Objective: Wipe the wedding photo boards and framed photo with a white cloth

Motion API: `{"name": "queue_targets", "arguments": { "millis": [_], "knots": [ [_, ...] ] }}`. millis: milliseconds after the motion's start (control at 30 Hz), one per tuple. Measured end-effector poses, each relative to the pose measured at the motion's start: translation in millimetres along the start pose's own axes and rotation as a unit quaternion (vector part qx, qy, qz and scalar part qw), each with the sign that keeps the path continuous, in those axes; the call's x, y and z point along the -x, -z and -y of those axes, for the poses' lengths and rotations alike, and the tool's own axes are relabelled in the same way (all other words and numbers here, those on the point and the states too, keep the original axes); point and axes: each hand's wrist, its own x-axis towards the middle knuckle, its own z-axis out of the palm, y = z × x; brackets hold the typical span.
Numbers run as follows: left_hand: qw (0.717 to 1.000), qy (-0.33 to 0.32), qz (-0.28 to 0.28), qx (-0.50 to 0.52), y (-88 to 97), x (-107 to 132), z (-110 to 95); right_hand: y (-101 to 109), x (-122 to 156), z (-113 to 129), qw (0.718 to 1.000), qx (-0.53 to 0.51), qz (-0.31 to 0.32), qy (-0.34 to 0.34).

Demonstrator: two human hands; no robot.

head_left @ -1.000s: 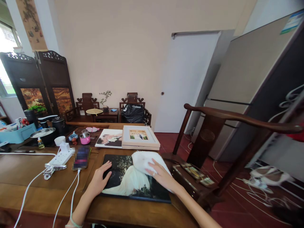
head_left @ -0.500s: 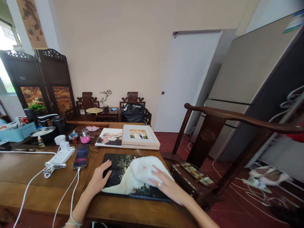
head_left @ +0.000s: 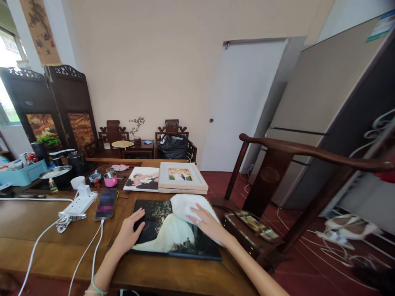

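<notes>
White cloth (head_left: 180, 206) hides part of the photo print (head_left: 179, 234); the phone (head_left: 105, 205) is blurred, the refrigerator (head_left: 311, 94) cropped at upper right.

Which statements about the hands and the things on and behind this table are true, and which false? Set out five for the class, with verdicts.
1. The right hand rests on a white cloth. True.
2. The left hand grips the pink cup. False: it lies at the left edge of the dark picture panel.
3. A white cable meets the phone. True.
4. The framed picture stands left of the pink cup. False: it lies to the right.
5. The black bag hangs from the door. False: it sits on a chair.
</notes>
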Motion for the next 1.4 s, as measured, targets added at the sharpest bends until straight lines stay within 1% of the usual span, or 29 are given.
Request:
{"name": "queue_targets", "arguments": {
  "millis": [100,233,300,367,433,500,633,733,800,900,967,1067,1167,1233,1300,1400],
  "knots": [
    [1.0,0.001,0.006,-0.008,-0.2,0,-1,1,36,11,0.999,0.027,0.029,0.024],
    [1.0,-0.005,0.002,-0.004,-0.1,1,-2,6,86,30,0.993,0.005,0.074,0.097],
    [1.0,-0.008,-0.003,-0.001,0.0,2,-2,8,101,37,0.989,-0.011,0.095,0.111],
    [1.0,-0.01,-0.007,0.001,0.3,2,-2,9,106,40,0.988,-0.014,0.109,0.106],
    [1.0,-0.01,-0.006,0.001,0.6,2,-2,9,99,39,0.99,-0.007,0.11,0.092],
    [1.0,-0.01,-0.001,-0.002,0.7,2,-2,8,81,33,0.993,0.005,0.097,0.069],
    [1.0,-0.011,0.009,0.004,-0.3,1,1,5,29,17,0.997,0.03,0.059,0.038],
    [1.0,-0.011,0.013,0.01,-1.4,1,2,5,-10,7,0.998,0.01,0.036,0.044],
    [1.0,-0.007,0.015,0.012,-1.8,2,3,8,-31,3,0.998,-0.003,0.022,0.051],
    [1.0,-0.002,0.016,0.016,-1.9,2,2,11,-48,0,0.999,-0.008,0.006,0.046],
    [1.0,0.0,0.017,0.017,-1.6,2,2,11,-48,-1,0.999,-0.007,0.002,0.038],
    [1.0,0.003,0.019,0.012,-1.0,2,1,6,-28,1,1.0,0.0,0.005,0.024],
    [1.0,0.005,0.021,0.009,-0.5,1,-1,0,11,8,0.999,0.025,0.017,0.031],
    [1.0,0.006,0.021,0.008,-0.4,1,-1,-2,43,16,0.997,0.04,0.035,0.055],
    [1.0,0.005,0.018,0.007,-0.5,2,-1,-2,73,26,0.993,0.045,0.056,0.096],
    [1.0,-0.002,0.01,0.01,-0.7,2,-1,1,103,37,0.985,0.039,0.074,0.15]
  ]
}}
